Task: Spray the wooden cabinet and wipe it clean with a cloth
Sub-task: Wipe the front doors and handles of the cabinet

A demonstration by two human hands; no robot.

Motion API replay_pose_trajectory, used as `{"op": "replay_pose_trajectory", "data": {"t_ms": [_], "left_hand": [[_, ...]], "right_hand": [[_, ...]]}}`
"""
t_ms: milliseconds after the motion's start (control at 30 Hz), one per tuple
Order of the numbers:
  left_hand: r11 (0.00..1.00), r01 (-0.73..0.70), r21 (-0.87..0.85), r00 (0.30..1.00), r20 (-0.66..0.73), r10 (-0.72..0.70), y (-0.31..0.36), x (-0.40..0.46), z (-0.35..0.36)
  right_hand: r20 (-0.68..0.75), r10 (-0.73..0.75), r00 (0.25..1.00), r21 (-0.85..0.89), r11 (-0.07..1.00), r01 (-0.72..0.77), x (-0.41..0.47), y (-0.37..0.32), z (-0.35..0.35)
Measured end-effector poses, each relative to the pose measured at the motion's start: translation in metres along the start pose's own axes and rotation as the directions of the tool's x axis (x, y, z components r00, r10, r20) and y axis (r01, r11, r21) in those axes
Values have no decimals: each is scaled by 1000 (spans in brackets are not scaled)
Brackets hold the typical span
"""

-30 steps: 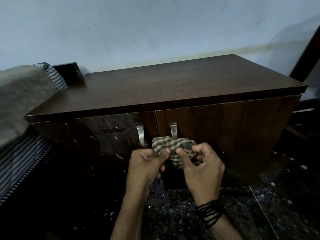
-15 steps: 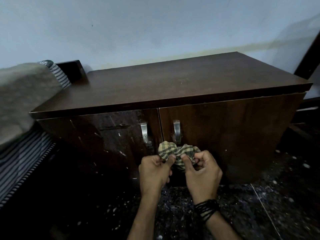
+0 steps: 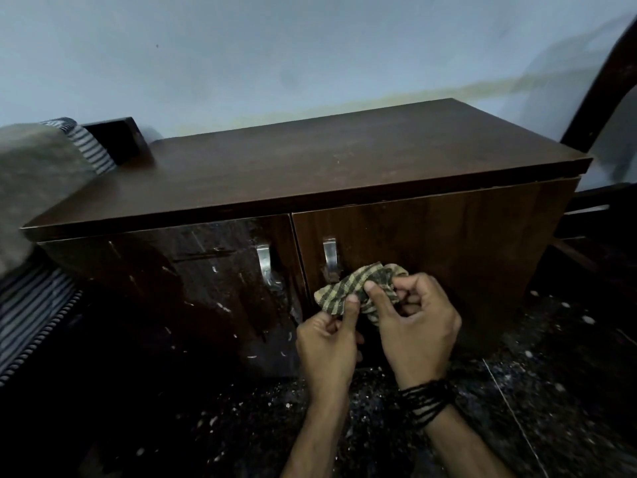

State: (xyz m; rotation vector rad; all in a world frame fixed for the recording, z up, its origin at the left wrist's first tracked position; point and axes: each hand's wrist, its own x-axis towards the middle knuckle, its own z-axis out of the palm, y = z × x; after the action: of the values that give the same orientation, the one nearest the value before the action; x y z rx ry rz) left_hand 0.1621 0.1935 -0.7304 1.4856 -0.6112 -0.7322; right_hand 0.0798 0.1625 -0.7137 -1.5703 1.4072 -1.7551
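Observation:
A low dark wooden cabinet point(image 3: 327, 167) with two doors and two metal handles point(image 3: 330, 255) stands against the wall. A small checked cloth point(image 3: 348, 293), bunched up, is held in front of the right door, just below its handle. My left hand point(image 3: 329, 346) pinches the cloth's lower left edge between thumb and fingers. My right hand point(image 3: 413, 326), with a black thread band at the wrist, grips the cloth's right side with curled fingers. The left door looks wet and streaked. No spray bottle is in view.
A bed or seat with striped fabric point(image 3: 31, 305) and a grey cover point(image 3: 34, 174) sits at the left, touching the cabinet's end. Dark speckled floor point(image 3: 517, 408) lies below. A dark wooden frame point(image 3: 599, 91) rises at the right. A pale wall is behind.
Both hands and the cloth have shifted to the right, from between the handles to below the right handle. The cloth has been reworked between the fingers. The view has moved closer.

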Motion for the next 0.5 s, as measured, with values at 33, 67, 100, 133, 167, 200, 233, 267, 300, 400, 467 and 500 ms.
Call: {"op": "replay_pose_trajectory", "data": {"t_ms": [33, 67, 100, 133, 167, 200, 233, 267, 300, 400, 467, 500], "left_hand": [[1000, 2, -14, 1000, 22, -2, 0, 0, -1], [1000, 4, -29, 999, 38, -3, 1, 0, -3], [999, 0, -49, 999, 49, 3, 3, -2, -3], [997, -9, -81, 999, 52, 13, 5, -5, -3], [993, -36, -117, 998, 40, 41, 8, -9, -3], [985, -64, -159, 998, 19, 68, 11, -12, -2], [972, -90, -217, 996, -9, 90, 14, -16, 0], [953, -104, -285, 995, -30, 99, 16, -18, 1], [933, -111, -342, 994, -40, 104, 17, -17, 2], [921, -124, -370, 992, -65, 107, 16, -13, 1], [938, -99, -331, 994, -84, 75, 12, -8, -2], [948, -89, -305, 994, -91, 64, 10, -6, -3]], "right_hand": [[4, -12, 1000, 5, 1000, 12, 0, 0, -1], [5, -37, 999, 23, 999, 37, 1, -2, -1], [9, -87, 996, 40, 995, 87, 4, -6, -1], [18, -162, 987, 48, 986, 161, 7, -13, -1], [35, -247, 968, 52, 968, 245, 11, -22, 0], [62, -327, 943, 54, 945, 324, 17, -31, 2], [99, -382, 919, 55, 924, 379, 22, -39, 3], [140, -405, 904, 53, 914, 401, 26, -46, 4], [182, -399, 899, 47, 916, 398, 29, -51, 5], [259, -361, 896, 13, 929, 371, 25, -47, 5], [291, -339, 895, 0, 935, 354, 16, -36, 4], [310, -328, 892, -6, 938, 347, 12, -31, 4]]}}
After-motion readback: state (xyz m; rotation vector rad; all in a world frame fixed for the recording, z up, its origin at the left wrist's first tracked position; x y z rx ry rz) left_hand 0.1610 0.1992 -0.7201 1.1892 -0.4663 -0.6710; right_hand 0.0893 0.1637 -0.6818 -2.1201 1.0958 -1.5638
